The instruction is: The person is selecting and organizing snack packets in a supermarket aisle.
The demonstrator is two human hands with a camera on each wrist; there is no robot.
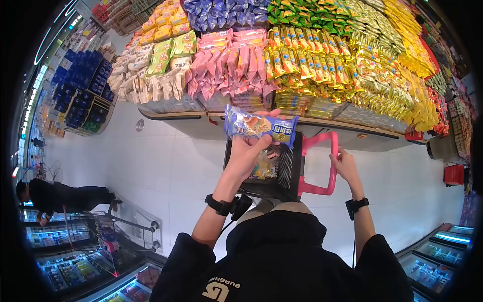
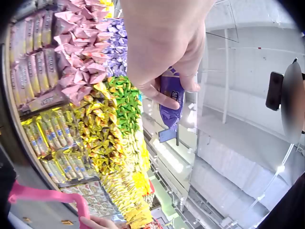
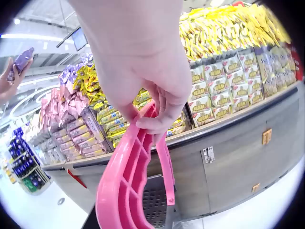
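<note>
In the head view a blue-purple snack packet (image 1: 259, 126) lies lengthwise in my left hand (image 1: 246, 153), its printed front facing up. The left wrist view shows the thumb and fingers of that hand (image 2: 164, 52) around the purple packet (image 2: 170, 100). My right hand (image 1: 345, 166) grips the pink handle (image 1: 333, 166) of a black shopping basket (image 1: 289, 176). Close up in the right wrist view, the fingers of the right hand (image 3: 147, 76) curl round the pink handle (image 3: 124, 176). Several small packets (image 1: 264, 168) lie inside the basket, partly hidden by the left arm.
A long display counter (image 1: 312, 123) with heaped pink packets (image 1: 234, 65), gold packets (image 1: 307, 63) and blue packets (image 1: 226, 12) runs in front of me. At the left, a person (image 1: 70, 196) stands by a shopping cart (image 1: 110, 231). A blue display stand (image 1: 83, 90) rises behind on the tiled floor.
</note>
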